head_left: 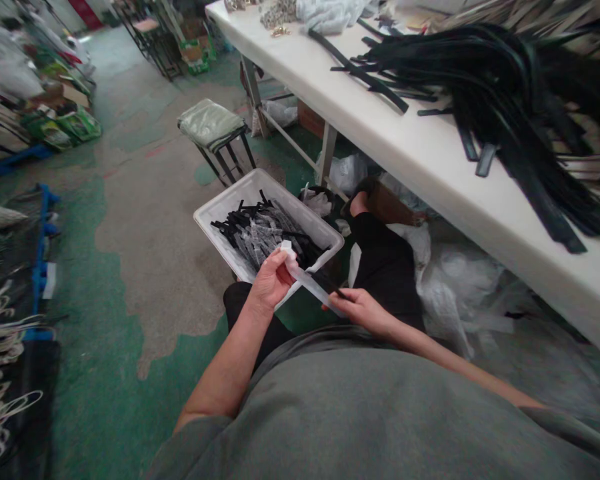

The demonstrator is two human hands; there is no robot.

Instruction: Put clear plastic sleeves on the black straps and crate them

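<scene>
My left hand (273, 279) pinches the far end of a whitish translucent strip (314, 287), where a crumpled white bit sticks up above the fingertips. The strip slants down to my right hand (363, 310), whose fingers are closed on its near end together with a thin black strap (334, 285). Both hands are over my lap, at the near edge of a white plastic bin (215, 243). Many short black straps (253, 227) lie in the bin, several of them in clear wrapping. Exactly how the strap and the translucent strip overlap is hard to make out.
A long white table (380, 143) runs along the right, bearing a heap of long black straps (505, 87). Beyond the bin stands a padded stool (213, 123). Plastic bags (453, 287) lie under the table. Blue pallets (40, 247) with goods line the left.
</scene>
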